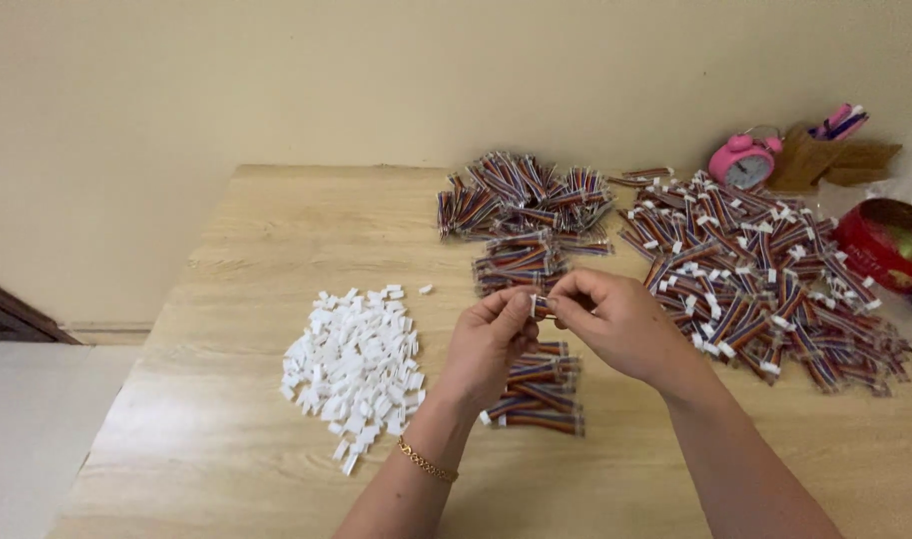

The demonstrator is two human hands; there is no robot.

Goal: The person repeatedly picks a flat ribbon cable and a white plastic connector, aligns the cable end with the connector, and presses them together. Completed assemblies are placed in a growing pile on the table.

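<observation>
While both hands hover above the wooden counter (226, 419), the left hand (488, 344) pinches a small white connector (534, 302) in a closed fingertip grip, and the right hand (620, 324) is closed on the end of a short multicoloured wire piece (546, 304) that meets it. A gold bracelet (426, 463) circles the left wrist. Just under the hands lies a small bundle of striped wires (541, 389). To the left sits a loose heap of white connectors (356, 364). Farther back, two more wire heaps (524, 205) lie bare-ended, and on the right spreads a big pile of wires with white ends fitted (765, 274). At the far right edge stands a round red tin (880, 250), its contents unclear. Behind are a pink alarm clock (743, 160) and a wooden holder with pens (825, 150).
</observation>
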